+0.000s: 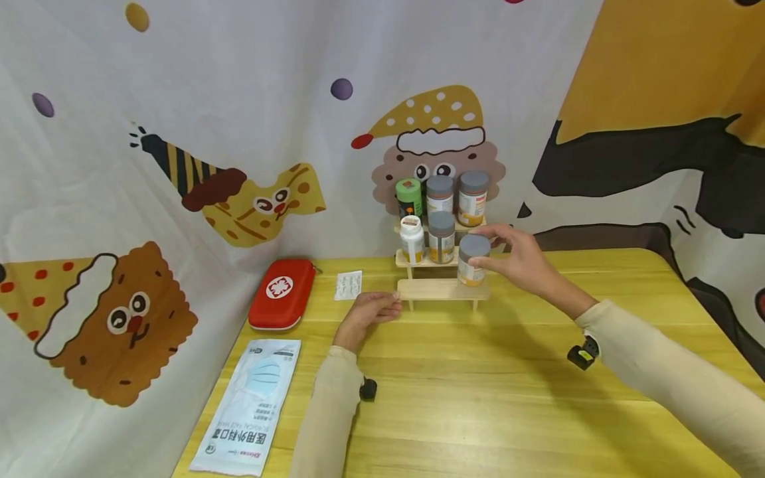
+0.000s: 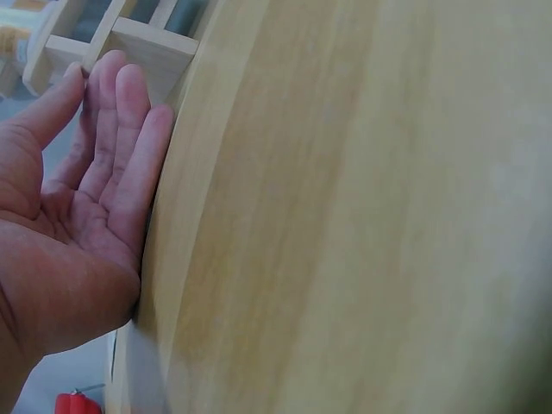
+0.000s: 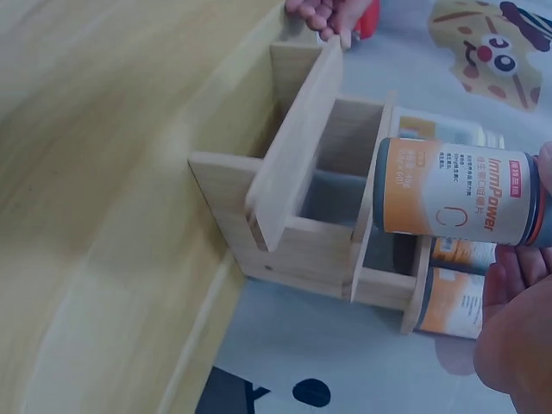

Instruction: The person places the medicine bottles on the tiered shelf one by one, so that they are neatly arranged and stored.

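Observation:
A supplement bottle (image 3: 457, 190) with a grey lid and orange-and-white label is in my right hand (image 1: 520, 262), held near the lid between thumb and fingers. In the head view it overlaps the right end of the stepped wooden rack (image 1: 442, 289); its base is apart from the lowest step. My left hand (image 1: 372, 313) pinches the left end of that lowest step between thumb and fingertips. On the middle step stand a white bottle (image 1: 412, 240) and a grey-lidded bottle (image 1: 441, 239). Behind them, a green-capped bottle (image 1: 409, 199) and two grey-lidded bottles (image 1: 473, 199) share the top step.
Left of the rack lie a red zip case (image 1: 281, 292) with a white emblem and a small white packet (image 1: 348, 285). A face mask package (image 1: 248, 405) lies nearer, along the left edge of the wooden table (image 1: 454, 398). A printed curtain (image 1: 269, 79) hangs behind.

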Demonstrator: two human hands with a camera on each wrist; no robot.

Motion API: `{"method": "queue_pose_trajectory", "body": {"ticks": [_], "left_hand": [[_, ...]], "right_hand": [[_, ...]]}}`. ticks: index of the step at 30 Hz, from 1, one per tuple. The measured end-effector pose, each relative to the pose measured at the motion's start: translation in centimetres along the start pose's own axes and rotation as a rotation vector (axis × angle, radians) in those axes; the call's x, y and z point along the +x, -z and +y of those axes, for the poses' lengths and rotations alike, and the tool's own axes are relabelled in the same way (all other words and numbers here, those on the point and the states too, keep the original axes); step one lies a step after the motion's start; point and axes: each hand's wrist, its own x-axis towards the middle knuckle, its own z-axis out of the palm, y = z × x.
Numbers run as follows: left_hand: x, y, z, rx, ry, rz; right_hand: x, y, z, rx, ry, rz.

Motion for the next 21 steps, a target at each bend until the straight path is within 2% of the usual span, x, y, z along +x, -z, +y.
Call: {"method": "queue_pose_trajectory", "body": {"ticks": [5, 15, 21], "left_hand": [[-0.1, 0.1, 0.1, -0.007, 0.005, -0.004], [-0.1, 0.2, 0.2, -0.002, 0.020, 0.002], [0.0, 0.1, 0.1, 0.002, 0.017, -0.008]], "right_hand": [[0.6, 0.5, 0.0, 0.019, -0.054, 0.001], [1.7, 0.9, 1.0, -0.002, -0.026, 0.022], [2.1, 0.9, 1.5, -0.020, -0.080, 0.006]]}}
